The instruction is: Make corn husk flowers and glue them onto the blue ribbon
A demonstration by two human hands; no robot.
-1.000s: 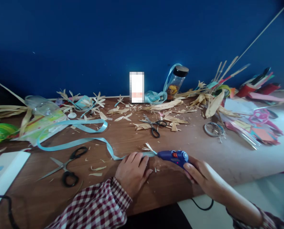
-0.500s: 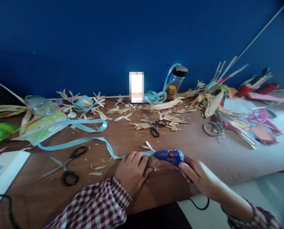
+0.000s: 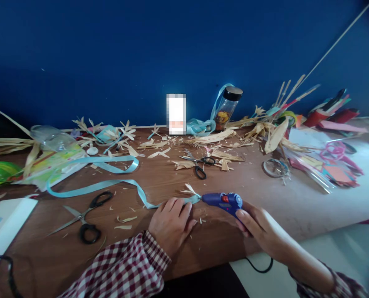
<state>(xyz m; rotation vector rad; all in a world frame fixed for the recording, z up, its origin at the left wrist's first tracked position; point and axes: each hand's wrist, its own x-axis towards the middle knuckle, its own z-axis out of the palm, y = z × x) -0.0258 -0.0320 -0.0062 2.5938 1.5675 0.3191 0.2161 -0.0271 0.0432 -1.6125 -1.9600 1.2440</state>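
My right hand (image 3: pixel 257 227) is closed around the handle of a blue hot glue gun (image 3: pixel 220 200) with a red light showing on its side. The nozzle points left, by the end of a light blue ribbon (image 3: pixel 106 183), where pale strips of dried husk (image 3: pixel 189 189) stick out. My left hand (image 3: pixel 172 223) presses that ribbon against the table near this end, fingers curved over it. From under the hand the ribbon runs left in a loose loop. Black-handled scissors (image 3: pixel 84 215) lie partly open to the left of my left hand.
On the brown table (image 3: pixel 135 265), smaller scissors (image 3: pixel 200 164) lie among husk scraps (image 3: pixel 218 136). A tape roll (image 3: pixel 275 168) is at the right. Behind stand a black-capped bottle (image 3: pixel 228 108) and a coil of ribbon (image 3: pixel 200 127). A white box-like object (image 3: pixel 9 225) sits at the left.
The glue gun in my right hand has shifted slightly right, and its nozzle has drawn back a little from the ribbon's end. My left hand stays in place on the ribbon.
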